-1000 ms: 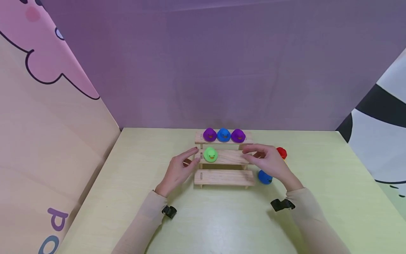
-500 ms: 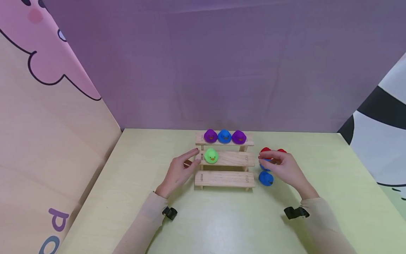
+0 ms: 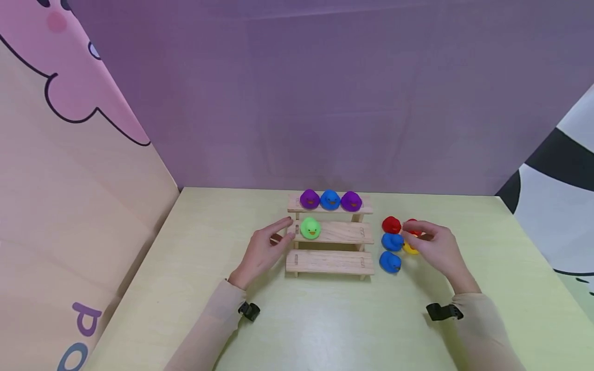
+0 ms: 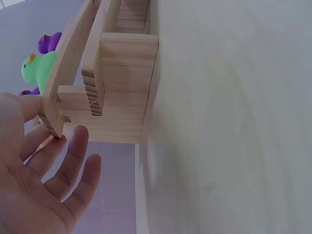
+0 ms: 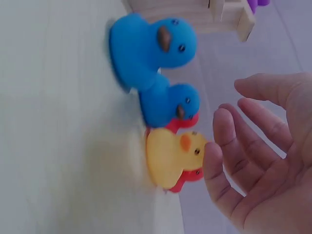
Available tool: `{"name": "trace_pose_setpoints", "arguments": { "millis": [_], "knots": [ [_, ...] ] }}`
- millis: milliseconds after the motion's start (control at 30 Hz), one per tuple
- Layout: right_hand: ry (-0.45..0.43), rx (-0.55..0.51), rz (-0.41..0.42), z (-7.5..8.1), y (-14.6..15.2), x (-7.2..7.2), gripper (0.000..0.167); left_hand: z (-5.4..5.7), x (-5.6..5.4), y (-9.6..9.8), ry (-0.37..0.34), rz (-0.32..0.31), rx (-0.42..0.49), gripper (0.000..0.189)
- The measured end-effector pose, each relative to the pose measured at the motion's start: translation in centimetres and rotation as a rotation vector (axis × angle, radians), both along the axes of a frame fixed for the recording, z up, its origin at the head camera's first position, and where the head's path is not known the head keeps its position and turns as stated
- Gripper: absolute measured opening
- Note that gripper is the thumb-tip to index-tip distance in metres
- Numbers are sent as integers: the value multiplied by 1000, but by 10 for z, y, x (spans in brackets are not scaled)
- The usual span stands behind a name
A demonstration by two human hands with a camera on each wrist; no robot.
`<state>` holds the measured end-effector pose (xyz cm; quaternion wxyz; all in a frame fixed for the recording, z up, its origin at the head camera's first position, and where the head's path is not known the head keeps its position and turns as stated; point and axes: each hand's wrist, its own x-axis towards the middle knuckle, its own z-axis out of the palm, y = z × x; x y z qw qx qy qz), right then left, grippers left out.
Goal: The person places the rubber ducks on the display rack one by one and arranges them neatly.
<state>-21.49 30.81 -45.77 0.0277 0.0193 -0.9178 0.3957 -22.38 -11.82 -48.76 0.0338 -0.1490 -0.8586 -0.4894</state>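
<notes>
My left hand point(image 3: 265, 251) pinches the left end of the middle step of the small wooden stand point(image 3: 329, 262), seen at the plank's end in the left wrist view. A light green rubber duck point(image 3: 310, 228) sits on that step near the hand. Behind it, on the top step, stand a purple duck point(image 3: 309, 199), a blue duck point(image 3: 330, 200) and another purple duck point(image 3: 351, 201). My right hand point(image 3: 438, 247) hovers at the loose ducks, holding nothing. Nearest it are a yellow duck point(image 5: 168, 156) and a red duck point(image 3: 412, 225), partly hidden by the fingers.
Right of the stand, a second red duck point(image 3: 391, 225) and two blue ducks, one farther back point(image 3: 392, 241) and one nearer point(image 3: 390, 262), rest on the pale table point(image 3: 325, 324). A purple backdrop point(image 3: 325, 103) rises behind the table.
My right hand has moved right, from the middle step's right end to beside the loose ducks, uncovering several of them. The left hand stays at the stand.
</notes>
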Motion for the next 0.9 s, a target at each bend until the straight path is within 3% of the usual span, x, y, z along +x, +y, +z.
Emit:
{"name": "trace_pose_setpoints", "arguments": {
  "millis": [900],
  "knots": [
    [-184,35,2,-11,22,-3,59,-1,0,0,-7,5,-3,45]
  ]
}}
